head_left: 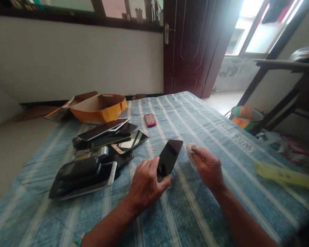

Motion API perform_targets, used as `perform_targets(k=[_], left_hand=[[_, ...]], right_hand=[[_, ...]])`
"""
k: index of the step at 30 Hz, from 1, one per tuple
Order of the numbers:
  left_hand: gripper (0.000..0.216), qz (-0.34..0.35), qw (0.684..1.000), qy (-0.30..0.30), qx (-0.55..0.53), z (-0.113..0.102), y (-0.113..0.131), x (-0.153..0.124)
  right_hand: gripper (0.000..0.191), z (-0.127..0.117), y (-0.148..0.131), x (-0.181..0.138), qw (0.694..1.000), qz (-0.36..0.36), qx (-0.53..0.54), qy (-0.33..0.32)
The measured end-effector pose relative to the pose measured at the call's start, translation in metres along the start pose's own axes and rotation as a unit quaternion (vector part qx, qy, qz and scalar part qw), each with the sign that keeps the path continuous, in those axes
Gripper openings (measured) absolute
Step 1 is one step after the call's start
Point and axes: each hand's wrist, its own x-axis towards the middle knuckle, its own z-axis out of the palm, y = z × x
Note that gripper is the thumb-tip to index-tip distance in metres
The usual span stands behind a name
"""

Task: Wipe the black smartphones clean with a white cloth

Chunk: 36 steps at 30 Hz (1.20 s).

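Observation:
My left hand (pixel 147 180) is closed on the lower end of a black smartphone (pixel 170 155), tilted with its dark screen facing up. To its right, my right hand (pixel 208 168) pinches a crumpled white tissue or cloth (pixel 191 157), held apart from the phone. Left of my hands lies a pile of old phones, among them a gold-framed smartphone (pixel 132 141), a white-edged smartphone (pixel 110 175) and a thick black handset (pixel 78 168). Beyond the held phone rests a small pink-edged item (pixel 150 120), its face blurred out.
An open orange cardboard box (pixel 100 109) stands behind the pile. All of this is on a bed or table with a striped blue cloth (pixel 193 212). A yellow plastic wrapper (pixel 283 174) lies at the right. A brown door (pixel 187 48) and a dark side table (pixel 285 65) stand beyond.

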Motion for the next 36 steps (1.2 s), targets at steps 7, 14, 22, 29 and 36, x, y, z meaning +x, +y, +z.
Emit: perform_targets(k=[7,14,22,29,36], left_hand=[[0.036,-0.051,0.995,-0.019,-0.085,-0.014,-0.005,0.008],[0.048,-0.071,0.987,-0.032,-0.139,-0.014,-0.011,0.009],[0.048,-0.080,0.982,-0.057,-0.160,-0.019,-0.011,0.011],[0.057,-0.088,0.978,-0.075,-0.176,-0.019,-0.013,0.013],[0.062,-0.092,0.977,-0.081,-0.174,-0.021,-0.014,0.012]], right_hand=[[0.017,0.000,0.001,0.002,1.000,0.000,0.006,0.004],[0.018,0.001,0.000,0.001,1.000,-0.004,0.011,-0.005],[0.018,0.001,-0.001,0.001,1.000,-0.001,0.004,-0.003],[0.019,0.002,0.002,0.001,1.000,0.001,0.006,-0.011],[0.019,0.002,0.004,-0.001,1.000,-0.002,0.006,-0.012]])
